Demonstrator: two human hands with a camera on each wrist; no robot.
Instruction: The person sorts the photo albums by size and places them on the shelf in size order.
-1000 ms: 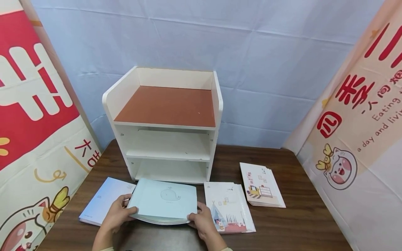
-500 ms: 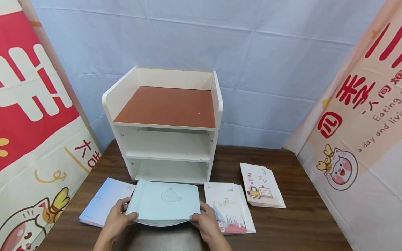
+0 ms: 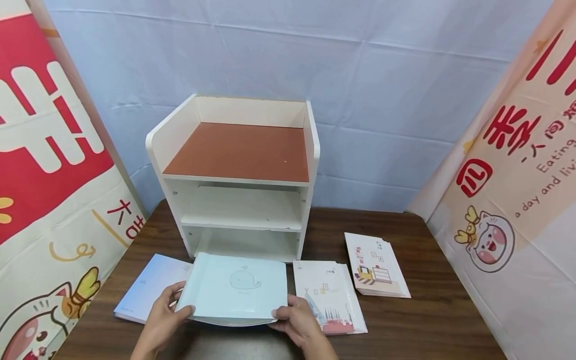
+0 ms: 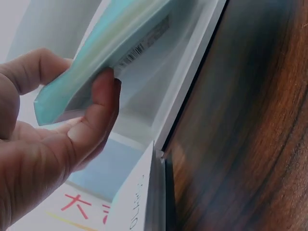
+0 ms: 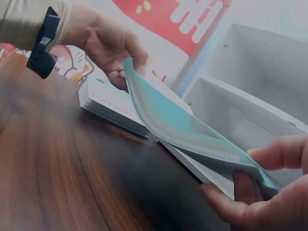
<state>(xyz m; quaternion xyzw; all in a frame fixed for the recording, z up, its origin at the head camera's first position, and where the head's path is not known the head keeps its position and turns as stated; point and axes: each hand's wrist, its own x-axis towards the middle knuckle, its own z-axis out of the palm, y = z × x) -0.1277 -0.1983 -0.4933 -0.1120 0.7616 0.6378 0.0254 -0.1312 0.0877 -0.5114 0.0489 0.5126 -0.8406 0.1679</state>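
Both hands hold a pale teal notebook with a whale drawing on its cover, raised above the table in front of the shelf. My left hand grips its left side, thumb on top and fingers beneath. At the opposite side my right hand pinches the edge the same way. The notebook sags in the middle, as the right wrist view shows, and a barcode label is visible on its underside. Behind it stands a white shelf unit with a brown top; the notebook's far edge overlaps the bottom compartment's front.
A blue-white book lies left of the left hand. Right of the notebook lies a white illustrated booklet, partly behind the right hand, with another illustrated booklet farther right. All rest on the dark wooden table.
The notebook dipped slightly toward the person, then its far edge rose a little; it now looks slightly larger in the head view. Both hands keep their hold. The other books and shelf stay put.
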